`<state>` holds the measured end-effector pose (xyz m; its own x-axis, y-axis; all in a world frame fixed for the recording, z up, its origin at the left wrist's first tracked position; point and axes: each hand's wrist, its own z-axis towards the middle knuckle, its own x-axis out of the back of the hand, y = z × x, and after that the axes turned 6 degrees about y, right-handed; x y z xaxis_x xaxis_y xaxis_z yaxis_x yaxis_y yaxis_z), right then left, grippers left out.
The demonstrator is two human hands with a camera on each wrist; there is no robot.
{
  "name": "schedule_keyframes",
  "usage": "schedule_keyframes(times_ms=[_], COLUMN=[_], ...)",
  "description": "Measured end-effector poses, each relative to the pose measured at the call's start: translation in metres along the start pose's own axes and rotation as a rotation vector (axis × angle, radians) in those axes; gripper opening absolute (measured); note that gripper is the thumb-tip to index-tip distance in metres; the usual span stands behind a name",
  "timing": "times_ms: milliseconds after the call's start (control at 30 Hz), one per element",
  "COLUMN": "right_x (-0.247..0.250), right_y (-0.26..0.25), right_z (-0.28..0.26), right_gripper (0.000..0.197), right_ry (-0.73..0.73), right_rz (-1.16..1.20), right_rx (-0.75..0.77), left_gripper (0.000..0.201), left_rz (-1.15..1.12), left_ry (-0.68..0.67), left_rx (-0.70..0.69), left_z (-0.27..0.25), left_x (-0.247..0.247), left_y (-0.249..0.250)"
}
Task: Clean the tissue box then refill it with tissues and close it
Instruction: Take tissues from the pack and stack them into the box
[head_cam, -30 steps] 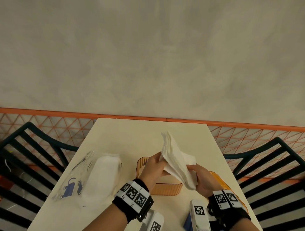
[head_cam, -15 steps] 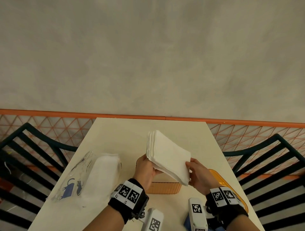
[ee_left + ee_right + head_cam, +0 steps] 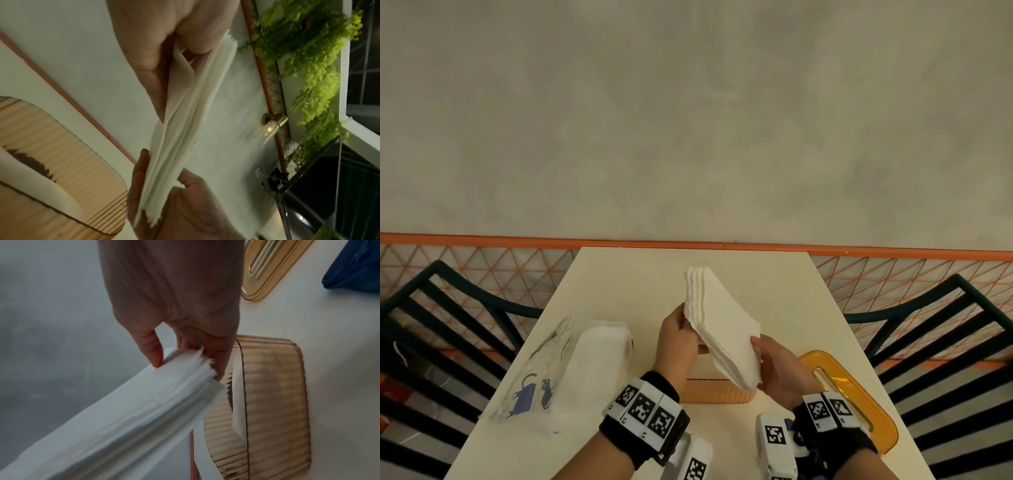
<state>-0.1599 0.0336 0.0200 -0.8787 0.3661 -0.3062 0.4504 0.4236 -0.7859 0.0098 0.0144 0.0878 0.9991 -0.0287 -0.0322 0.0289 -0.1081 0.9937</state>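
Observation:
A stack of white tissues [image 3: 724, 329] is held in the air above the amber ribbed tissue box [image 3: 717, 390], which stands open near the table's front middle. My left hand [image 3: 677, 342] grips the stack's left edge [image 3: 185, 100], thumb on one side and fingers on the other. My right hand [image 3: 777, 370] pinches the opposite end [image 3: 185, 369] between thumb and fingers. In the right wrist view the box [image 3: 273, 402] has a white sheet inside it. The box's amber lid [image 3: 849, 394] lies flat on the table to the right.
An opened clear tissue pack [image 3: 571, 373] with more white tissues lies on the cream table [image 3: 619, 274] at the left. A blue cloth [image 3: 353, 267] lies near the lid. Dark slatted chairs [image 3: 441, 325] flank the table; a wall with an orange rail [image 3: 688, 245] stands behind.
The tissue stack turned from a bent, nearly upright bundle to a flatter, squared stack held between both hands, and it rose slightly over the box.

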Motion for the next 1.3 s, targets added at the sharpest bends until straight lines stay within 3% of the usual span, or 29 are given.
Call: schedule_keyframes(times_ms=[300,467,567,667,767,1000,1100,1200,1300], right_x=[-0.004,-0.003,0.005,0.009,0.003,0.003,-0.002,-0.009,-0.016], right_y=[-0.001,-0.003,-0.007,-0.014,-0.02,-0.029,-0.035,-0.045,-0.044], right_z=[-0.005,-0.006,-0.001,-0.003,-0.008,0.004,0.013,0.029,0.04], right_gripper=[0.033,0.035,0.038,0.035,0.031,0.032,0.036,0.049,0.055], right_ry=[-0.046,-0.027,0.023,0.021,-0.034,0.071,0.089,0.181,0.272], right_rz=[0.001,0.04,-0.002,-0.069,-0.154,-0.343,-0.489,-0.686,-0.953], right_rx=[-0.046,0.013,0.08,0.121,0.112,0.075,0.111,0.2,0.204], left_gripper=[0.027,0.035,0.043,0.052,0.043,0.042,0.041,0.037,0.037], left_rz=[-0.114,-0.124,-0.13,0.032,0.223,0.174,0.233,0.434,0.656], left_ry=[-0.026,-0.033,-0.063,-0.118,-0.098,0.006,-0.008,0.028,0.023], left_rx=[0.055,0.082,0.166,0.256,0.248,0.359,0.304,0.202,0.188], left_z=[0.0,-0.003,0.005,0.02,0.025,0.04,0.049,0.063,0.072], left_x=[0.0,0.002,0.015,0.023,0.019,0.01,0.007,0.012,0.015], left_y=[0.011,0.01,0.01,0.007,-0.008,-0.047,-0.054,-0.055,-0.065])
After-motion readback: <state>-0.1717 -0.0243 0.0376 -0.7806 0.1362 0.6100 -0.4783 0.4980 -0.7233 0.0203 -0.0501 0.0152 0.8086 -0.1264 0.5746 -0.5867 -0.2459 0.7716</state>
